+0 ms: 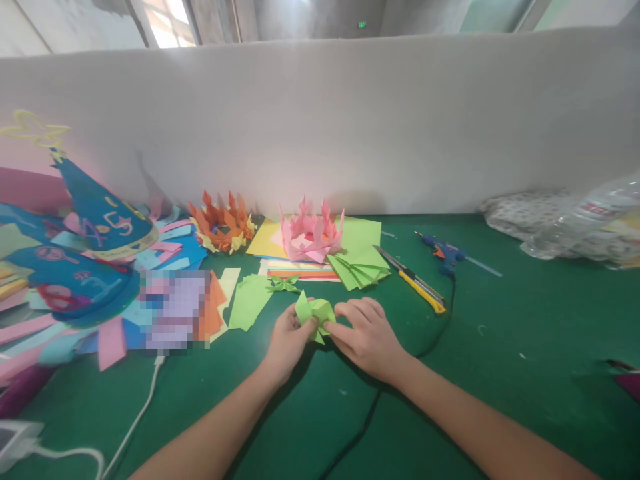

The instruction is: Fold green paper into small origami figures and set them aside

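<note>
Between my two hands is a light green folded paper piece (323, 311), with flaps standing up from it. My left hand (289, 337) pinches its left side, thumb on the near face. My right hand (369, 337) grips the right side between thumb and fingers, the other fingers curled. Just beyond lies a small green folded paper shape (284, 284). Light green paper sheets (249, 301) lie to the left of it, and more green sheets (361, 267) are fanned out behind my right hand. A pink paper crown (313, 233) stands on stacked coloured paper.
An orange and yellow paper crown (223, 227) stands at back left, near blue cone hats (107, 213) and scattered paper strips. On the right lie a yellow utility knife (417, 287), a blue glue gun (443, 253) with its cord, and a plastic bottle (583, 217). A white cable (143, 410) runs at left.
</note>
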### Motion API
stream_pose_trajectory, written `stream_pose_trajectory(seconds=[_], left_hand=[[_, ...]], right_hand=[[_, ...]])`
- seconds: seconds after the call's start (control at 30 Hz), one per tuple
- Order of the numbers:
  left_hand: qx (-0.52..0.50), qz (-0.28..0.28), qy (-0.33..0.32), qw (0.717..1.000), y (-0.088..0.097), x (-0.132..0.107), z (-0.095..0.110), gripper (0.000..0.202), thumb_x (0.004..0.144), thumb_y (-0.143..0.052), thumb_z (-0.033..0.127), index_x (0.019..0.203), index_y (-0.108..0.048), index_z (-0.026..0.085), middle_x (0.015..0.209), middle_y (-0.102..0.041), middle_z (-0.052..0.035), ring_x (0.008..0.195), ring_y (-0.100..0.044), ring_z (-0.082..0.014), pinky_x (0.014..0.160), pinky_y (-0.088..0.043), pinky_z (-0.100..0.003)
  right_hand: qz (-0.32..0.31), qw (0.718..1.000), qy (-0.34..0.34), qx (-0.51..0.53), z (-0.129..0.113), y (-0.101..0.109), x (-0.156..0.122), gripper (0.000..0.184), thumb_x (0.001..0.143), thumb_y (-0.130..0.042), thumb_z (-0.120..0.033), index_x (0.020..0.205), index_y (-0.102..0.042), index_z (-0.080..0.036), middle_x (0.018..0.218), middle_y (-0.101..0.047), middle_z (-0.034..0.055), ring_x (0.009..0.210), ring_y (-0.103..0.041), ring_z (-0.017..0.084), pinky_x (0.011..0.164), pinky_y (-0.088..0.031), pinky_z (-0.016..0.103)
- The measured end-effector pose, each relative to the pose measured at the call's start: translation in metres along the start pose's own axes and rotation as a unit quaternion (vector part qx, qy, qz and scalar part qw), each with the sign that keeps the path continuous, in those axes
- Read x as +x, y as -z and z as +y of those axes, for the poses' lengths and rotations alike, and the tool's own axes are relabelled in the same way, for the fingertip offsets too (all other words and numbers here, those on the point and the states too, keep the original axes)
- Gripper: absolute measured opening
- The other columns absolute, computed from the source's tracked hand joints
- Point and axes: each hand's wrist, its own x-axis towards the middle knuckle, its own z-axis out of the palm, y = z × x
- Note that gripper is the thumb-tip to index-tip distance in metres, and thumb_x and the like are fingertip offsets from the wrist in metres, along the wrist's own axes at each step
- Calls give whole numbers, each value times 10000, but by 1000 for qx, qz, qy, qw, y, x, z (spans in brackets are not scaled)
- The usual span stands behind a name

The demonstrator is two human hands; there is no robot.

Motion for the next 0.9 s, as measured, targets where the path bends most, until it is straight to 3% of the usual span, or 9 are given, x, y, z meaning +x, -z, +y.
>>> stream_pose_trajectory(seconds=[0.27,0.37,0.47,0.6,0.73,0.9], left_hand=[[17,16,-11,1000,4,4,-8,522,646,-725,334,1090,-547,124,894,-661,-62,774,-607,-162,699,-470,-264],[26,19,-24,999,5,5,-8,497,658,-721,317,1081,-540,130,898,-660,-61,791,-616,-166,714,-476,-267],[16,10,-37,999,5,5,-7,437,679,-704,294,1051,-527,146,933,-650,-62,835,-618,-169,758,-476,-277],[6,18,-36,999,4,3,-7,414,650,-715,233,1009,-519,168,892,-624,-21,814,-600,-145,739,-474,-253],[3,19,-34,999,2,1,-6,453,611,-723,172,1012,-510,183,793,-571,25,700,-556,-102,639,-456,-205],[-22,21,-18,999,-1,-1,1,515,555,-739,134,1009,-502,191,771,-565,42,617,-524,-70,587,-437,-180]], right_hand=[[-11,1000,-6,18,3,-1,-1,100,856,-545,-281,864,-629,-226,1047,-582,68,989,-471,234,846,-305,397],[-7,995,-26,97,7,-4,-6,172,846,-563,-339,990,-603,-253,1079,-564,66,1001,-488,240,858,-321,414],[30,975,-91,199,10,-7,-9,294,864,-526,-280,1151,-499,-224,1090,-555,85,1020,-501,228,879,-365,395],[14,945,-179,274,13,-12,-6,147,906,-449,-234,1024,-534,-208,996,-588,73,976,-525,209,863,-406,358],[-32,933,-166,317,13,-13,-2,105,906,-468,-257,929,-560,-212,941,-596,60,940,-527,205,843,-408,359],[-45,921,-159,352,13,-15,-3,108,901,-494,-294,915,-565,-215,932,-594,59,925,-525,202,828,-410,360]])
